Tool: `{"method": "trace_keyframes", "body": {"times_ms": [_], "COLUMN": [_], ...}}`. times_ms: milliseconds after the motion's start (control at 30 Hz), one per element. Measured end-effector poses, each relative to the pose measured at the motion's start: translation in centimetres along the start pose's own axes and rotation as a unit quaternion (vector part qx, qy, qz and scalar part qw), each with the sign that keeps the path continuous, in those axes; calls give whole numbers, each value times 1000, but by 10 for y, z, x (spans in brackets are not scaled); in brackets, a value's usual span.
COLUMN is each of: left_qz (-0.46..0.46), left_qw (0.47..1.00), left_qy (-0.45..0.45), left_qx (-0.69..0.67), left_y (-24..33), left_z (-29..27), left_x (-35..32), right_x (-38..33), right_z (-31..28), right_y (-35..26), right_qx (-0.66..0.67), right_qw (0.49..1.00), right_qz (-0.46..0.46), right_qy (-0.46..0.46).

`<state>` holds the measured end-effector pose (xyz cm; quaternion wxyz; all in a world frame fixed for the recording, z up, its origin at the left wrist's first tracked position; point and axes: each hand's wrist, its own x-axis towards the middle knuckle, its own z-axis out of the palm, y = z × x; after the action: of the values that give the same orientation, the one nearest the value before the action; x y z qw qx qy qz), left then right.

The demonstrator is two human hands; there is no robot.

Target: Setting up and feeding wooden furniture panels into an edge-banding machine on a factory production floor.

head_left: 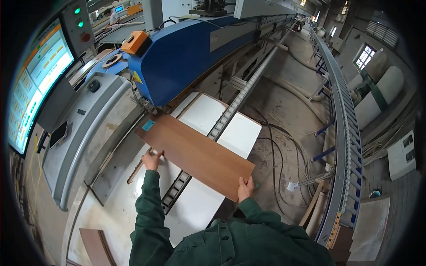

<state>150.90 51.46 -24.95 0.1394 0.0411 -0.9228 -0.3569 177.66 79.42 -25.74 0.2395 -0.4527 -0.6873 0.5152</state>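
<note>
A brown wood-grain panel (195, 155) lies slantwise over the white worktable (199, 213) and its roller track (177, 188). A small blue label (148, 125) sits at its far left corner, close by the blue machine (177, 57). My right hand (245, 189) grips the panel's near right end, thumb on top, the other fingers partly out of sight. Along the near long edge, toward the left, is my left hand (152, 159); its fingers are bent and apart, with the fingertips at the panel's edge and nothing visibly gripped.
More brown boards (95, 246) lie at the lower left. On the left stand a lit screen (42, 88) and a grey console (84, 119) with a phone (59, 134) and a mouse (93, 85). A roller conveyor (341, 133) runs along the right; cables (279, 155) cross the floor.
</note>
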Motion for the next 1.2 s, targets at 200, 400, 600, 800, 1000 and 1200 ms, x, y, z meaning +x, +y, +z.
{"method": "trace_keyframes", "body": {"times_ms": [200,400,600,800,1000,1200], "left_qz": [-68,-74,-133,-152,-165,-136], "left_qw": [978,972,957,957,964,969], "left_qy": [-72,-31,-53,-59,-54,-52], "left_qx": [-183,-223,-250,-240,-202,-201], "left_y": [23,34,39,29,27,40], "left_z": [2,3,2,21,31,30], "left_x": [7,19,38,46,51,50], "right_x": [15,18,28,26,25,38], "right_z": [-47,-25,-9,-8,-4,-2], "right_y": [-23,-15,-29,-78,-80,-55], "right_qx": [-208,-65,-36,-94,-52,19], "right_qw": [951,963,961,936,933,949], "right_qz": [-81,-114,-49,43,26,-1], "right_qy": [-215,-236,-270,-337,-356,-314]}}
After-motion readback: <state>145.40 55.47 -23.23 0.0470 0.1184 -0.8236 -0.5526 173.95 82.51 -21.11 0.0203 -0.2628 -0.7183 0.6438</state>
